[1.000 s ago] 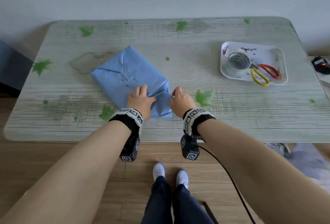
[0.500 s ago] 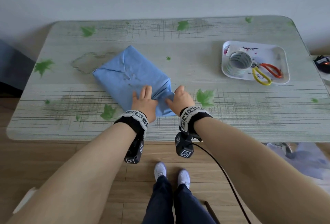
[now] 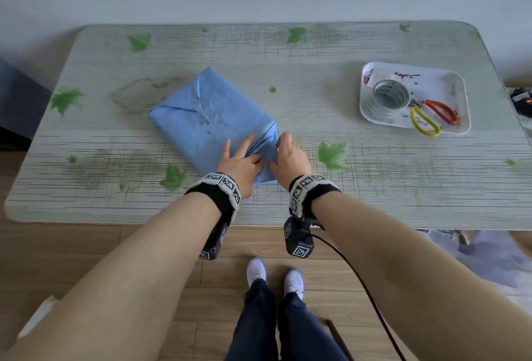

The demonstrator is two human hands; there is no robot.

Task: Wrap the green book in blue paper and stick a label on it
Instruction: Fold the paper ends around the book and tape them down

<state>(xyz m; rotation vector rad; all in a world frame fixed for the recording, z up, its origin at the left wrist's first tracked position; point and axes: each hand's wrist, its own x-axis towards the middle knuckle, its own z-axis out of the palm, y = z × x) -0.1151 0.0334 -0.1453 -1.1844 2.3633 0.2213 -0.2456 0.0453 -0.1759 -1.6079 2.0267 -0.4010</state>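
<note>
A parcel wrapped in blue paper lies at an angle in the middle of the table; the green book itself is hidden inside. Its far end is folded shut into a triangle. My left hand presses flat on the near right end of the parcel with straight fingers. Beside it, my right hand pinches the loose paper flap at the near right corner, its fingers curled over the fold. The two hands almost touch.
A white tray at the right holds a roll of clear tape, scissors with red and yellow handles and a small white label. The table has a leaf print. A dark object sits past the right edge.
Both hands have shifted a little along the parcel's near right end. The right hand has drawn the paper flap in closer to the left hand.
</note>
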